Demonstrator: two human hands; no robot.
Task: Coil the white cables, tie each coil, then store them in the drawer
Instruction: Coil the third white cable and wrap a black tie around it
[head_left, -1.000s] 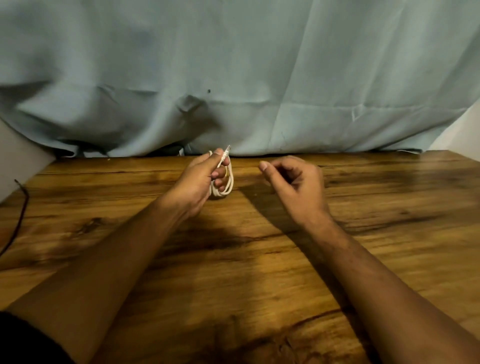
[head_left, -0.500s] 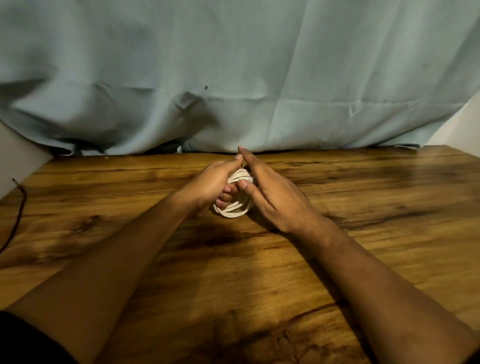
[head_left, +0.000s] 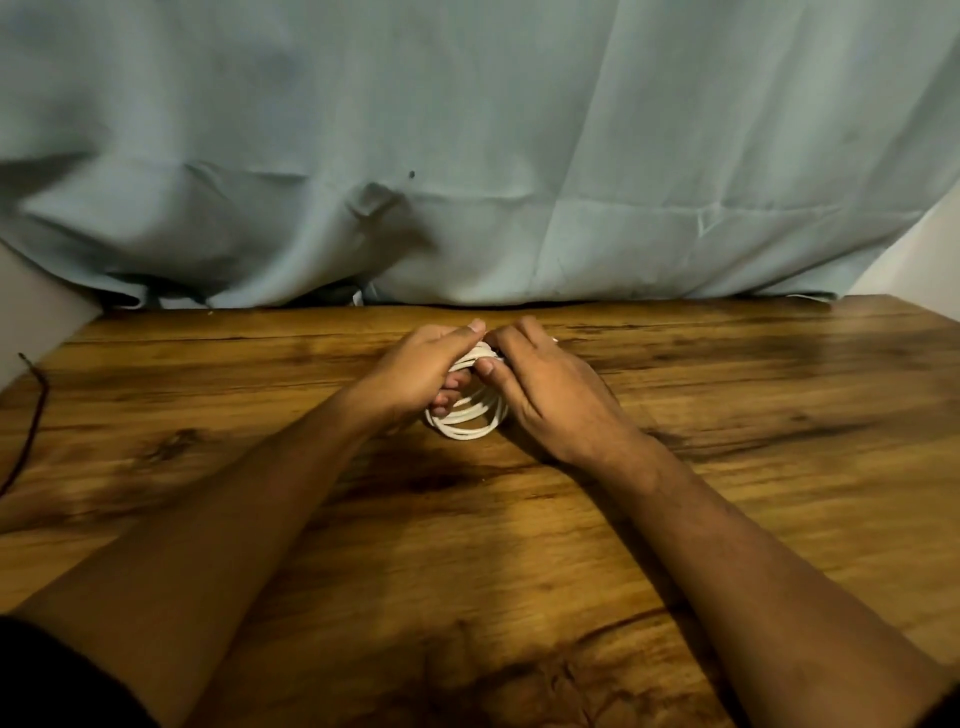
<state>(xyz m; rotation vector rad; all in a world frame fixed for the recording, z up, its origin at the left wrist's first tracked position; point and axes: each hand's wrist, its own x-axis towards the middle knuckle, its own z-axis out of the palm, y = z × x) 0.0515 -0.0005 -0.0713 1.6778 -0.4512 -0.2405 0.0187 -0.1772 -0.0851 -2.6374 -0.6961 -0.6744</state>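
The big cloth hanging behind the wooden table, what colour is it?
Pale blue-grey, plain; the hanging cloth shows in the head view.

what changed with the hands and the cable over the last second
The right hand moved left from open air and closed onto the coiled white cable, joining the left hand, which kept its grip. The wooden table and pale blue cloth are unchanged.

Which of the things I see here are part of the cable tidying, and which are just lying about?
Part of the job:
coiled white cable
left hand
right hand

Just lying about:
thin dark cord at the left table edge
pale blue curtain
wooden table
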